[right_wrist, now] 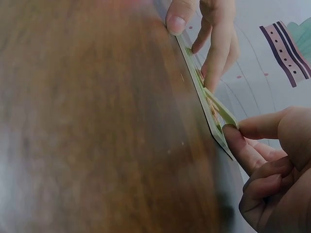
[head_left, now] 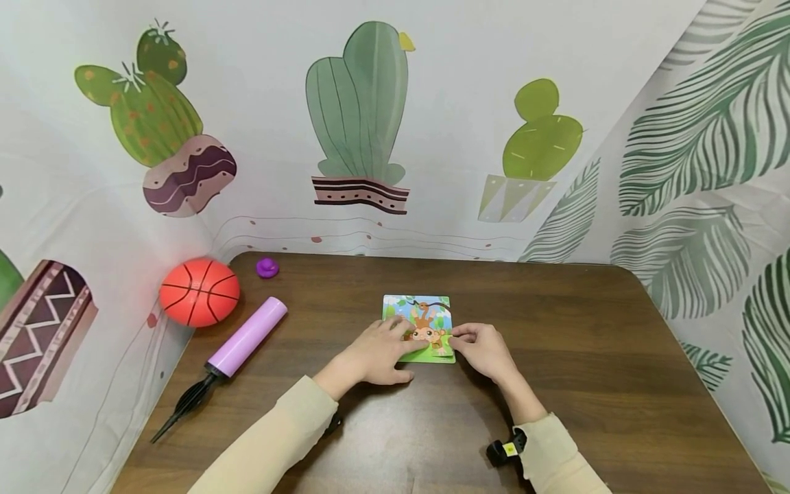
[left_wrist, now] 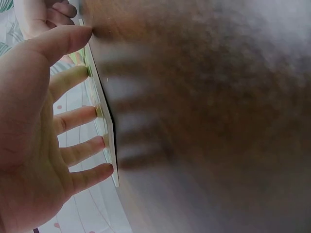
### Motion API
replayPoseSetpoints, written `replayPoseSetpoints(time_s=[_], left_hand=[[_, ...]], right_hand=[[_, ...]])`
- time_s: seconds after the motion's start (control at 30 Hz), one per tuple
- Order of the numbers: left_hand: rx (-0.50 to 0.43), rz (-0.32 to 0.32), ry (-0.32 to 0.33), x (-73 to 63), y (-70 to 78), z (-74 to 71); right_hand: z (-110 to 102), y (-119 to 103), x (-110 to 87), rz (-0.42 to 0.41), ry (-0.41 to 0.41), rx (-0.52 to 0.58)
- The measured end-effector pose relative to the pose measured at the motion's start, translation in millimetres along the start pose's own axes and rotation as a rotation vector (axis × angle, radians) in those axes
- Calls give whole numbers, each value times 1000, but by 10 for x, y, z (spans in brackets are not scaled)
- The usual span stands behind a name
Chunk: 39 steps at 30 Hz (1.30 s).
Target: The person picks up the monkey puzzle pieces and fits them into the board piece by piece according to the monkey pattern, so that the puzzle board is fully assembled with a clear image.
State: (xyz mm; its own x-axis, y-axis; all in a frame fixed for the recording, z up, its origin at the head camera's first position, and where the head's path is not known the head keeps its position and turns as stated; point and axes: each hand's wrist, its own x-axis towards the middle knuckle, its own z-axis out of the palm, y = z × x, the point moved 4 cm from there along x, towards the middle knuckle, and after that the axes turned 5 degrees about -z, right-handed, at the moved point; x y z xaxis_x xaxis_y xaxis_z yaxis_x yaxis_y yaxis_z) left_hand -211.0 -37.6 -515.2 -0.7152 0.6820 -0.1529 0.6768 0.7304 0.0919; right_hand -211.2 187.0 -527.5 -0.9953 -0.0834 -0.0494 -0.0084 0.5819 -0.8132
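Note:
A small square picture puzzle [head_left: 435,314] with a cartoon monkey on it lies flat on the wooden table. Across its left part spreads my left hand [head_left: 378,351], fingertips resting on the picture and thumb near the front edge. From the right, my right hand [head_left: 485,350] pinches a puzzle piece [right_wrist: 221,108] between thumb and index finger at the board's lower right. That piece is tilted, its outer end raised off the board. In the left wrist view, the straight fingers [left_wrist: 80,149] touch the thin board [left_wrist: 111,141] along its surface.
At the left stand a red ball [head_left: 199,292] with black lines and a lilac hand pump [head_left: 249,337] with a black handle. A small purple object [head_left: 267,267] sits near the table's back edge. Behind the table [head_left: 592,343] hangs a cactus-print cloth [head_left: 450,123].

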Motion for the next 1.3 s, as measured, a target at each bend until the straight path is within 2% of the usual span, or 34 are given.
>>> replayPoseSetpoints(time_s=[0.27,0.6,0.87,1.3], left_hand=[[33,24,23,3,38,-18],[55,13,-12,-23,77,-65],[53,23,-20,-17,83,-28],[29,6,-46,-19,91,-8]], right_hand=[[51,-18,2,10,-13,-6],[40,-50,11,-48,3,-133],[35,-55,37,-50,-7,-144],[44,-38,65,-41,-21,-138]])
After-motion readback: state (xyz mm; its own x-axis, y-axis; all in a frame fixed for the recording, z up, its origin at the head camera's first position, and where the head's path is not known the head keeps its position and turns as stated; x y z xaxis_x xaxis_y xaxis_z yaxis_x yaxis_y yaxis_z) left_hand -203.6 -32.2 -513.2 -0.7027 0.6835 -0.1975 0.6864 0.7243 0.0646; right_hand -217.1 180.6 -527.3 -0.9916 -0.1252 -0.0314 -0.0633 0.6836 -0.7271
